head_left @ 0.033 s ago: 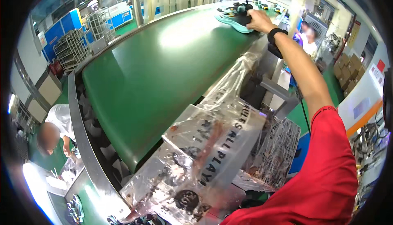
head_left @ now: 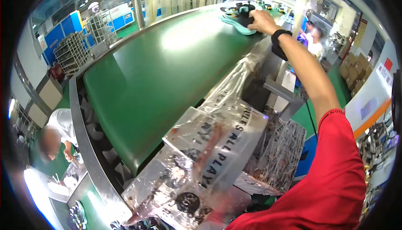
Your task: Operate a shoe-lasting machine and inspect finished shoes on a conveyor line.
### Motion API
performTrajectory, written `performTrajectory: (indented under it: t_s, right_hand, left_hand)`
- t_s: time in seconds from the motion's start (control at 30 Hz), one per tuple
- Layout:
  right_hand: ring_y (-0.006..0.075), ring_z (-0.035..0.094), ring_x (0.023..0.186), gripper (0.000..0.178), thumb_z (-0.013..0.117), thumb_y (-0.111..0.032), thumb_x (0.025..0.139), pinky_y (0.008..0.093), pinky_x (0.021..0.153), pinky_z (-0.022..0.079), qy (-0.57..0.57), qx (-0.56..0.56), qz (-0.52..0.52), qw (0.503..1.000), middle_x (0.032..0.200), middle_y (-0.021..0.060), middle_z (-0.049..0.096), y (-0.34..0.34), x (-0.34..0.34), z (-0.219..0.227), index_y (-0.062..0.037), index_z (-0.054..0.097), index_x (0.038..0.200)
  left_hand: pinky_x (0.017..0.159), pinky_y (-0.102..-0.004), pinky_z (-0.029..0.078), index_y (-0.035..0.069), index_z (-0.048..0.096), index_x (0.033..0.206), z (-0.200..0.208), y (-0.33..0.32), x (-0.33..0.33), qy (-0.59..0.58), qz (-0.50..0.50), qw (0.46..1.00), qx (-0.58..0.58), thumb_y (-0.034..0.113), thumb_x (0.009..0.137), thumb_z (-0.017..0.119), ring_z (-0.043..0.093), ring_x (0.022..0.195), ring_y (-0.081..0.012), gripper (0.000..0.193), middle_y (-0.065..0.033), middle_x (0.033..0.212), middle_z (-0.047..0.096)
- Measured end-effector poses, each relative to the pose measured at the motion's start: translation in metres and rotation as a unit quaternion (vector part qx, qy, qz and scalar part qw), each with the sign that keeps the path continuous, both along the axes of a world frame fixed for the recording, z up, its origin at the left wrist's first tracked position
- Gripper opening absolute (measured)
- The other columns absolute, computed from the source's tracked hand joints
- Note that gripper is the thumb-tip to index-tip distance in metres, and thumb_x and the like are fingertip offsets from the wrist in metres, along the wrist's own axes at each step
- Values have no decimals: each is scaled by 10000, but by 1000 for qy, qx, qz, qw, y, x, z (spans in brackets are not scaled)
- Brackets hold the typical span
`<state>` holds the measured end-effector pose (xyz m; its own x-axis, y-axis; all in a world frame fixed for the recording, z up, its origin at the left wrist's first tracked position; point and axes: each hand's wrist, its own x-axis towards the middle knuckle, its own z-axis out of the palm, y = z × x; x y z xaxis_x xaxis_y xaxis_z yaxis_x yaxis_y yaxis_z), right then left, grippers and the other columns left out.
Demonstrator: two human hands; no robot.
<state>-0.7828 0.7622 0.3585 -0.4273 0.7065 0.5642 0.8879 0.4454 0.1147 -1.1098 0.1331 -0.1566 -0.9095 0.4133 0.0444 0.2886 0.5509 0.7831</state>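
Observation:
At the far end of the green conveyor belt (head_left: 155, 87), my right hand (head_left: 264, 22) reaches out and is closed on a sneaker (head_left: 240, 18). The shoe has a dark upper with orange touches and a thick mint-green sole. It sits tilted on the belt, and my fingers grip the end nearest me; the fingertips are partly hidden by the shoe. A black band (head_left: 281, 41) circles my wrist, and my red sleeve (head_left: 326, 175) fills the lower right. My left hand is outside the picture.
Clear plastic wrapping (head_left: 213, 146) covers boxy equipment beside the belt. More shoes (head_left: 272, 4) stand beyond the held one. A metal rail (head_left: 90, 154) edges the belt's near end. One person (head_left: 63, 129) bends at the left; others (head_left: 314, 39) are at the far right. Wire racks (head_left: 75, 50) stand far left.
My right hand and the sneaker have shifted very slightly to the left. My grip on the shoe stays the same.

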Motion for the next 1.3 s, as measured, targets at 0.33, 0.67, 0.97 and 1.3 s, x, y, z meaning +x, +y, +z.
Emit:
performTrajectory:
  t_s: [0.33,0.67,0.97,1.3]
  right_hand:
    - [148,626,683,378,784,-208,725,299,604,501,225,-109,151,956,761,127,638,-299,64,-2,36,639,975]
    - [293,575,681,288,799,-170,607,383,596,438,158,-194,155,956,701,79,537,-451,237,-74,-51,616,794]
    - [296,633,698,226,739,-166,677,408,618,480,106,-248,231,935,725,103,595,-457,266,-128,-49,581,786]
    - [292,594,720,305,795,-140,610,404,618,460,207,-273,327,881,750,74,569,-431,277,-149,-62,597,828]
  left_hand:
    - [1006,-434,436,-1,567,1250,115,30,132,-97,-264,946,159,108,880,593,541,1208,-332,386,-194,1279,583]
    - [960,-452,496,-61,452,1356,309,122,294,-192,-544,741,343,276,916,664,570,1165,-328,593,-221,1375,489]
    - [705,-295,536,-24,682,1041,360,187,385,206,-604,730,245,50,776,781,661,811,-200,292,-150,1012,678]
    - [651,-256,493,-52,716,922,379,183,392,-60,-468,876,100,157,867,698,615,678,-103,217,-89,765,703]
